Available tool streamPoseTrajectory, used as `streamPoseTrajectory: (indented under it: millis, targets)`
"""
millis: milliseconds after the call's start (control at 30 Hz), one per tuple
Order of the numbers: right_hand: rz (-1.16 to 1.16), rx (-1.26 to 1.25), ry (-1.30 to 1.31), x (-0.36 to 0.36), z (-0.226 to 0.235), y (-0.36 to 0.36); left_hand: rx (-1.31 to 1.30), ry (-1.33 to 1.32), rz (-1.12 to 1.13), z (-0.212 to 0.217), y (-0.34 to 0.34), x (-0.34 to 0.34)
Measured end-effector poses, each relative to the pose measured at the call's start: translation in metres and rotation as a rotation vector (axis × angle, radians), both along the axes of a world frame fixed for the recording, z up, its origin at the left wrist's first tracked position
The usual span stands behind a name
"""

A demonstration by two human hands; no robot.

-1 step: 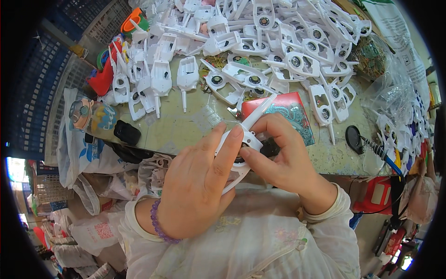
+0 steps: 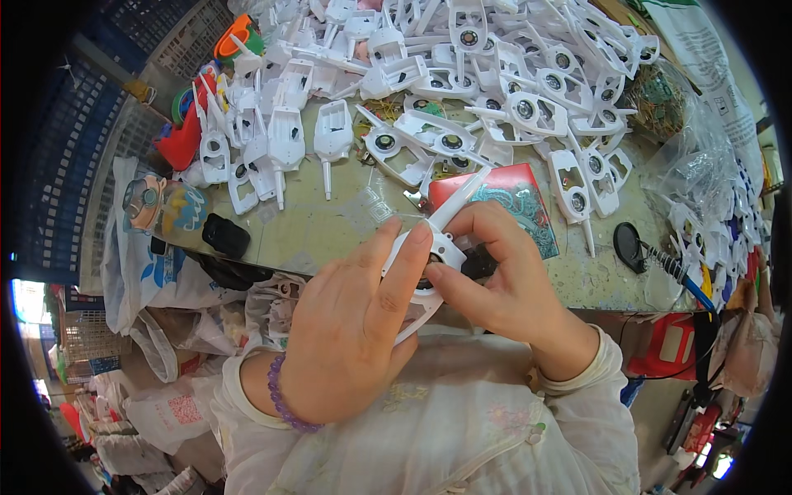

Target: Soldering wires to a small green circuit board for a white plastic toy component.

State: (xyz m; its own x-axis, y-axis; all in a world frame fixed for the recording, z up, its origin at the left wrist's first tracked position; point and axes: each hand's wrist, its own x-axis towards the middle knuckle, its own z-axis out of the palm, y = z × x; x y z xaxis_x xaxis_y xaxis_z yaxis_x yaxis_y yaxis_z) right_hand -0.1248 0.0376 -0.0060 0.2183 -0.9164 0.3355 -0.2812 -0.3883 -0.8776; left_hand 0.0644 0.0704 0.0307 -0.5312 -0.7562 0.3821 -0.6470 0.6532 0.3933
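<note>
The left hand (image 2: 346, 330), fingers loosely extended and close together, grips a white, hollow plastic casing with a tapered stem (image 2: 448, 250) over the near edge of the greenish tabletop (image 2: 305, 235). The right hand (image 2: 507, 272), half-curled, pinches its other side, thumb tip at the dark round centre.

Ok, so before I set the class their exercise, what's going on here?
A person holds a white plastic piece in both hands just off the table's near edge. The left hand lies over it, while the right hand's thumb is at its dark, round middle; some fingers are hidden. Many similar white parts are heaped across the table, and a red box with a turquoise pattern lies just beyond the hands.
</note>
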Motion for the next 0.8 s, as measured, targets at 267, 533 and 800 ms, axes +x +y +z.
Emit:
streamPoseTrajectory:
  millis: [267,533,800]
  targets:
    - [0.053,0.144,-0.031,-0.003,0.003,-0.001,-0.072,-0.002,-0.01,-0.008,-0.002,-0.002]
    - [0.019,0.055,-0.059,-0.002,-0.003,-0.001,-0.028,-0.053,-0.014,-0.003,-0.004,-0.003]
    - [-0.034,-0.066,-0.035,0.0,-0.008,-0.001,-0.072,-0.043,-0.035,-0.005,-0.006,-0.006]
